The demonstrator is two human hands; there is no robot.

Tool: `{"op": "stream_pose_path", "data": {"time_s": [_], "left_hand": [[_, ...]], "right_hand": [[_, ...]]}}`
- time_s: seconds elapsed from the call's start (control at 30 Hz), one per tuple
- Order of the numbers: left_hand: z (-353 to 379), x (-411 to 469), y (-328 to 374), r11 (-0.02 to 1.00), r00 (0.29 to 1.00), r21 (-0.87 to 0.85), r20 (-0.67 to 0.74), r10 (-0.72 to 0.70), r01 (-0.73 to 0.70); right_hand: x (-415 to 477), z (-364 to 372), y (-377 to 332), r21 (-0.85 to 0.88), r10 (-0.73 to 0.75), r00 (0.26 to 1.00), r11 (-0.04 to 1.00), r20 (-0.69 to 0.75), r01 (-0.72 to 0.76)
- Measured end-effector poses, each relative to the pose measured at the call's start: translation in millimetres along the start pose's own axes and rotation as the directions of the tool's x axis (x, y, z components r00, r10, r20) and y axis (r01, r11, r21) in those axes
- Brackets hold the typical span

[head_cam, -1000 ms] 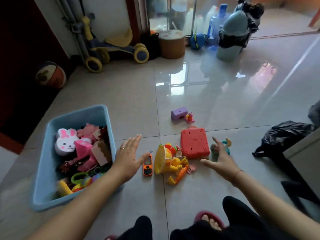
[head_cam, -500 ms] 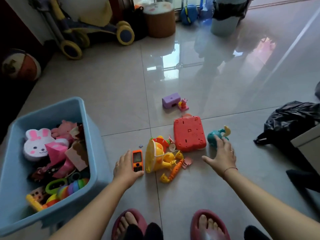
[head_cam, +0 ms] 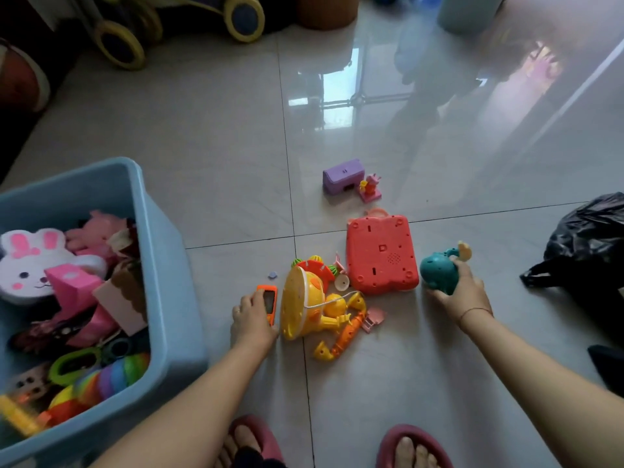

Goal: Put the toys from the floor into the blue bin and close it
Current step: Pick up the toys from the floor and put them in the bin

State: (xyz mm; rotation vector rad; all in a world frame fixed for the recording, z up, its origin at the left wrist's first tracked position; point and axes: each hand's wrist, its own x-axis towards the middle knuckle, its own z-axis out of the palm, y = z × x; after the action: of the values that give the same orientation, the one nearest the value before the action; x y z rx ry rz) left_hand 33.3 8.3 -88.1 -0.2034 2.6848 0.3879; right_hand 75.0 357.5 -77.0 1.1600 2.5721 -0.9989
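The blue bin (head_cam: pixel 172 271) stands open on the floor at the left, full of toys such as a white rabbit and a rainbow ring stack. My left hand (head_cam: pixel 251 320) grips an orange toy phone (head_cam: pixel 269 300) on the tiles. My right hand (head_cam: pixel 461 293) holds a teal whale toy (head_cam: pixel 437 270) just off the floor. Between my hands lie a yellow toy with loose bits (head_cam: pixel 310 307) and a red flat toy (head_cam: pixel 381 253). Farther out sit a purple block (head_cam: pixel 342 175) and a small pink figure (head_cam: pixel 370 187). No lid is in view.
A black plastic bag (head_cam: pixel 587 244) lies at the right. A ride-on toy with yellow wheels (head_cam: pixel 243 15), a brown stool (head_cam: pixel 326 10) and a ball (head_cam: pixel 20 79) stand along the far side. My feet in red slippers (head_cam: pixel 410 445) are at the bottom edge.
Both hands reached down from open poses. The left closed on the orange phone, the right closed round the teal whale and lifted it slightly. The view tilted down and moved closer.
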Motion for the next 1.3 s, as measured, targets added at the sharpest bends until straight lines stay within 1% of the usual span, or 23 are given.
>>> {"op": "stream_pose_path", "data": {"time_s": [0.03, 0.1, 0.17, 0.23, 0.3, 0.37, 0.43, 0.47, 0.53, 0.57, 0.63, 0.7, 0.73, 0.8, 0.87, 0.93, 0.97, 1.0, 1.03, 1.1, 1.17, 1.23, 1.3], "left_hand": [[-0.9, -2.3, 2.3, 0.999, 0.999, -0.03, 0.012, -0.034, 0.035], [-6.3, -7.8, 6.3, 0.988, 0.995, -0.119, 0.031, -0.097, 0.1], [-18.5, -14.8, 9.4, 0.952, 0.992, -0.281, -0.001, -0.128, 0.122], [-36.6, -25.5, 12.4, 0.908, 0.991, -0.412, -0.065, -0.115, 0.078], [-59.9, -43.2, 15.6, 0.877, 0.989, -0.479, -0.143, -0.037, -0.037], [-87.5, -67.3, 16.4, 0.832, 0.971, -0.528, -0.234, 0.052, -0.172], [-117.9, -94.0, 7.2, 0.787, 0.934, -0.548, -0.344, 0.098, -0.284], [-133.4, -105.9, -2.0, 0.77, 0.91, -0.549, -0.403, 0.097, -0.325], [-162.9, -124.1, -33.1, 0.766, 0.855, -0.531, -0.517, 0.046, -0.363], [-175.6, -130.1, -53.2, 0.779, 0.824, -0.518, -0.567, -0.004, -0.352], [-196.8, -138.6, -94.7, 0.825, 0.77, -0.499, -0.624, -0.13, -0.265], [-212.1, -141.2, -129.6, 0.854, 0.752, -0.505, -0.608, -0.252, -0.122], [-218.0, -140.4, -142.8, 0.857, 0.751, -0.511, -0.589, -0.3, -0.059], [-222.8, -132.3, -166.3, 0.855, 0.77, -0.517, -0.527, -0.359, 0.044], [-221.6, -119.5, -184.2, 0.839, 0.837, -0.535, -0.412, -0.361, 0.098], [-219.3, -110.6, -190.7, 0.817, 0.894, -0.558, -0.281, -0.348, 0.143], [-218.7, -107.4, -191.2, 0.809, 0.899, -0.562, -0.246, -0.362, 0.171], [-219.1, -105.0, -190.4, 0.803, 0.891, -0.565, -0.246, -0.382, 0.188], [-220.6, -104.7, -187.2, 0.806, 0.878, -0.564, -0.276, -0.39, 0.181], [-223.0, -108.8, -173.6, 0.841, 0.853, -0.531, -0.387, -0.35, 0.104], [-219.8, -113.8, -148.0, 0.885, 0.84, -0.464, -0.492, -0.228, -0.031], [-210.9, -117.9, -111.9, 0.89, 0.827, -0.408, -0.559, -0.064, -0.206], [-194.1, -117.3, -73.0, 0.867, 0.821, -0.351, -0.56, 0.107, -0.353]], "right_hand": [[-4.4, -1.4, -0.4, 0.017, 0.006, 1.0, 1.0, -0.015, -0.006], [-17.6, -5.0, -1.3, 0.105, 0.025, 0.998, 0.994, -0.061, -0.018], [-35.0, -10.9, -7.2, 0.213, 0.024, 0.99, 0.977, -0.137, 0.005], [-53.7, -20.6, -22.3, 0.297, -0.008, 0.977, 0.952, -0.213, 0.072], [-74.0, -29.2, -47.0, 0.367, -0.092, 0.968, 0.913, -0.234, 0.176], [-95.7, -34.4, -81.8, 0.425, -0.233, 0.958, 0.86, -0.167, 0.283], [-121.9, -34.1, -125.3, 0.45, -0.383, 0.923, 0.817, -0.044, 0.36], [-137.1, -32.6, -149.0, 0.455, -0.459, 0.888, 0.797, 0.029, 0.397], [-170.8, -24.9, -195.7, 0.453, -0.597, 0.783, 0.755, 0.176, 0.474], [-189.1, -19.4, -217.8, 0.451, -0.646, 0.722, 0.736, 0.246, 0.505], [-223.1, -2.9, -255.0, 0.442, -0.71, 0.602, 0.701, 0.366, 0.559], [-253.0, 19.8, -286.2, 0.413, -0.744, 0.508, 0.665, 0.434, 0.622], [-265.8, 31.7, -299.8, 0.407, -0.763, 0.471, 0.64, 0.443, 0.652], [-287.9, 52.7, -321.6, 0.4, -0.772, 0.435, 0.62, 0.463, 0.675], [-300.9, 71.1, -334.6, 0.359, -0.752, 0.398, 0.621, 0.526, 0.697], [-307.1, 83.1, -337.9, 0.262, -0.707, 0.357, 0.606, 0.61, 0.751], [-305.9, 84.2, -337.2, 0.223, -0.679, 0.359, 0.612, 0.64, 0.759], [-301.1, 81.3, -335.7, 0.202, -0.657, 0.374, 0.629, 0.654, 0.75], [-292.1, 75.4, -333.0, 0.195, -0.648, 0.394, 0.645, 0.651, 0.738], [-261.2, 56.5, -325.4, 0.161, -0.639, 0.458, 0.673, 0.617, 0.722], [-218.5, 33.3, -312.9, 0.099, -0.62, 0.55, 0.709, 0.56, 0.698], [-176.1, 16.7, -290.6, 0.022, -0.568, 0.632, 0.753, 0.526, 0.658], [-145.2, 8.9, -258.8, -0.064, -0.506, 0.67, 0.771, 0.544, 0.634]]}}
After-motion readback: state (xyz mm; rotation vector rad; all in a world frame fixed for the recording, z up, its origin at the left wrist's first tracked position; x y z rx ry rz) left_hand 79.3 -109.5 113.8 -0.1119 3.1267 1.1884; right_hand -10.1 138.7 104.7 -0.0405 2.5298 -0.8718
